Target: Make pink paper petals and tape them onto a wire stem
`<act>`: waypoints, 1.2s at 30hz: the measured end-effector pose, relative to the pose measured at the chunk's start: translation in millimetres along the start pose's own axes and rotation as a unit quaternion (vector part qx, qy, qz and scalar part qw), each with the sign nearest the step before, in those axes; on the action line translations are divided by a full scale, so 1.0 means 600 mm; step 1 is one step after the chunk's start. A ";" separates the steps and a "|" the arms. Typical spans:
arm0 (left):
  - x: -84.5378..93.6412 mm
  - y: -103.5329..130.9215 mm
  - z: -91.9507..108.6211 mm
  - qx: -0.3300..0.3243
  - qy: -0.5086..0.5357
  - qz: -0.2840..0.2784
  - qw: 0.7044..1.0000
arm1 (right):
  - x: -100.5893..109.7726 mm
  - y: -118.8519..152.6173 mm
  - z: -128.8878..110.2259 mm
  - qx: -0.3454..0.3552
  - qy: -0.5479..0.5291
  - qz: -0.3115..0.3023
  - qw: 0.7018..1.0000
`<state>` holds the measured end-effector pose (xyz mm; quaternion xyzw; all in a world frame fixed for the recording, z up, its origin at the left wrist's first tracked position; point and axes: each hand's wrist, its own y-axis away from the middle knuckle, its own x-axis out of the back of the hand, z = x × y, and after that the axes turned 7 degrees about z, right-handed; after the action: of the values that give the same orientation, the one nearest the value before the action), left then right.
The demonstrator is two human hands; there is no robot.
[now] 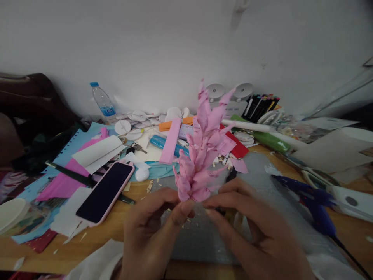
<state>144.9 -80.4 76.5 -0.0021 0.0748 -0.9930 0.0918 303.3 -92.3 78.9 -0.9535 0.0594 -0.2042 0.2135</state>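
A pink crepe-paper flower spike (204, 144) stands upright in the middle of the head view, its many twisted petals pointing up and outward. My left hand (161, 227) pinches its base from the left, thumb in front and fingers curled behind. From the right, my right hand (247, 221) has thumb and index finger closed at the lower edge of the lowest petals. The stem below the petals is hidden by my fingers. A grey cutting mat (201, 241) lies beneath both hands.
A phone (105, 192) and keys (139, 148) lie left, with a water bottle (103, 102) behind. Pink paper strips (170, 140) are beyond the flower. A blue glue gun (314, 202) rests right, near black markers (259, 108) and paper rolls.
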 end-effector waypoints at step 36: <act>0.005 -0.005 -0.020 -0.034 -0.038 -0.115 0.992 | -0.020 -0.019 0.015 -0.068 -0.084 0.023 0.994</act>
<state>141.3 -76.5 65.1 -0.0510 0.1039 -0.9931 -0.0204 296.5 -76.3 71.8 -0.9781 0.0765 -0.1136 0.1570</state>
